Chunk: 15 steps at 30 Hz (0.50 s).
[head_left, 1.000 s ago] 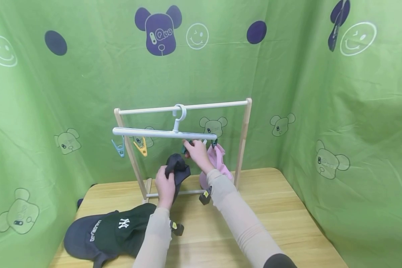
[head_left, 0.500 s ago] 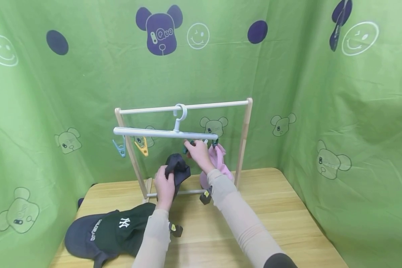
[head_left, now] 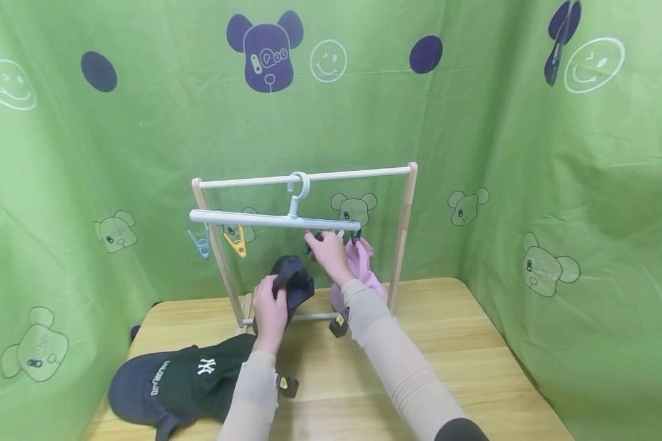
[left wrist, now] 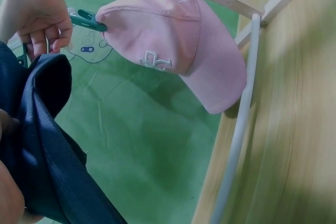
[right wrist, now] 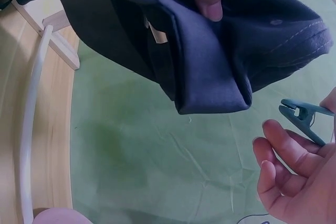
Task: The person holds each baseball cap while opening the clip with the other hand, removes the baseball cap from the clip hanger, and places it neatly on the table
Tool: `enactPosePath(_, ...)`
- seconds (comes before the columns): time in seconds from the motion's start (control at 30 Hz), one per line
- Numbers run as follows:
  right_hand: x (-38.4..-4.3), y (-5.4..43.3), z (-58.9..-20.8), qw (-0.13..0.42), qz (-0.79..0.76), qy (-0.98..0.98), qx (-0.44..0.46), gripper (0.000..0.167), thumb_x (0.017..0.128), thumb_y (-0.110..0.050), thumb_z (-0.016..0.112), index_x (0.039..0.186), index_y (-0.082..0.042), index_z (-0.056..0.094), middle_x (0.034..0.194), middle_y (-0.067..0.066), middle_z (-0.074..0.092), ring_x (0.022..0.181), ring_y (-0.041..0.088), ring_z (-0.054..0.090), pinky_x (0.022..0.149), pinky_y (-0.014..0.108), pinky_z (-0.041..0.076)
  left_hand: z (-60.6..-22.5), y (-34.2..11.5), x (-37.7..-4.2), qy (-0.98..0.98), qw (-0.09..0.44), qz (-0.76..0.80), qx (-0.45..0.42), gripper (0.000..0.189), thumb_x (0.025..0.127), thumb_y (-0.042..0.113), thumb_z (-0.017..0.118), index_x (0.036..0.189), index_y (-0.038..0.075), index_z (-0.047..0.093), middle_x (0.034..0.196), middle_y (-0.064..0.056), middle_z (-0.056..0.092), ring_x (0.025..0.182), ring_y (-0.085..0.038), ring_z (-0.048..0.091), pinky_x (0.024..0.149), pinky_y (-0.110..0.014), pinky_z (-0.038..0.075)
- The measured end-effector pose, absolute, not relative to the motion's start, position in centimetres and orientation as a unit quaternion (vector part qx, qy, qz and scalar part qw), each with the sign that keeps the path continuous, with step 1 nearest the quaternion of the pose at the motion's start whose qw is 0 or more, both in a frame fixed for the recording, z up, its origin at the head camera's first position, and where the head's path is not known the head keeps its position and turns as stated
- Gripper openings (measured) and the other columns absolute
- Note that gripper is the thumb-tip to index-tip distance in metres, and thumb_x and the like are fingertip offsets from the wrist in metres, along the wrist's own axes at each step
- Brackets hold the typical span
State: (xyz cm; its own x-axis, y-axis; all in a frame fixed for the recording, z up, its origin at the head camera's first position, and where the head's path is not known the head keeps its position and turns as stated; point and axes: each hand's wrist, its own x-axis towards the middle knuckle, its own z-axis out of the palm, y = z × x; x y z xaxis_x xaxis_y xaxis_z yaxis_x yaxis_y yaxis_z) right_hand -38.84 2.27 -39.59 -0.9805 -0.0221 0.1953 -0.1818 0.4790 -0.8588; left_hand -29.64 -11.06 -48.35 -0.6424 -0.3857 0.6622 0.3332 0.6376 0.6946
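Note:
My left hand (head_left: 270, 309) holds a dark navy cap (right wrist: 210, 77) by its edge, thumb pressed on the fabric. The cap is folded and hangs below the hanger. My right hand (head_left: 328, 251) pinches a green clothespin (right wrist: 310, 121) under the light blue hanger (head_left: 243, 218). That clothespin's tips stand a little apart with nothing between them, and the cap is close by, apart from it in the right wrist view. Beside my right hand, a pink cap (left wrist: 157, 35) hangs from another green clothespin (left wrist: 86, 20) at the hanger's right end.
The hanger hooks over the top bar of a wooden rack (head_left: 407, 226). A blue clothespin (head_left: 201, 245) and a yellow clothespin (head_left: 236, 242) dangle at its left. On the wooden table (head_left: 463, 355) lie a dark green cap (head_left: 220, 373) and a navy-brimmed cap (head_left: 135, 386), overlapping.
The navy cap has turned slightly in my left hand, showing more of its rounded side. My right hand stays at the green clothespin. The head view has shifted a little.

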Motion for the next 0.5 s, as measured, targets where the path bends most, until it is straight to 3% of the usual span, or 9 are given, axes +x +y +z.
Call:
enactPosePath(0.2, -38.9, 2.2, -39.7, 0.084, 0.512, -0.853, 0.059, 0.035, 0.093, -0.043, 0.056, 0.082, -0.01, 0.062, 0.075, 0.018, 0.071, 0.06, 0.026, 0.065, 0.054, 0.025, 0.044, -48.1, -11.1, -29.1, -0.803, 0.422, -0.422, 0.011, 0.01, 0.084, 0.002, 0.066, 0.094, 0.003, 0.066, 0.097, -0.018, 0.07, 0.093, -0.037, 0.062, 0.085, -0.049, 0.049)
enactPosePath(0.33, -38.8, 2.2, -39.7, 0.081, 0.513, -0.852, 0.058, 0.035, 0.093, -0.042, 0.057, 0.084, -0.009, 0.063, 0.076, 0.019, 0.071, 0.066, 0.033, 0.068, 0.055, 0.025, 0.044, -47.9, -11.2, -28.7, -0.805, 0.421, -0.419, 0.003, 0.01, 0.084, 0.001, 0.066, 0.094, 0.003, 0.066, 0.097, -0.018, 0.07, 0.094, -0.037, 0.062, 0.086, -0.049, 0.049)
enactPosePath(0.5, -38.7, 2.2, -39.6, 0.082, 0.511, -0.854, 0.056, 0.037, 0.092, -0.045, 0.057, 0.085, -0.009, 0.063, 0.065, 0.009, 0.067, 0.064, 0.031, 0.067, 0.055, 0.025, 0.044, -47.8, -11.2, -28.4, -0.809, 0.423, -0.408, -0.005, 0.011, 0.084, 0.001, 0.066, 0.094, 0.005, 0.066, 0.096, -0.016, 0.07, 0.095, -0.036, 0.062, 0.086, -0.049, 0.05)
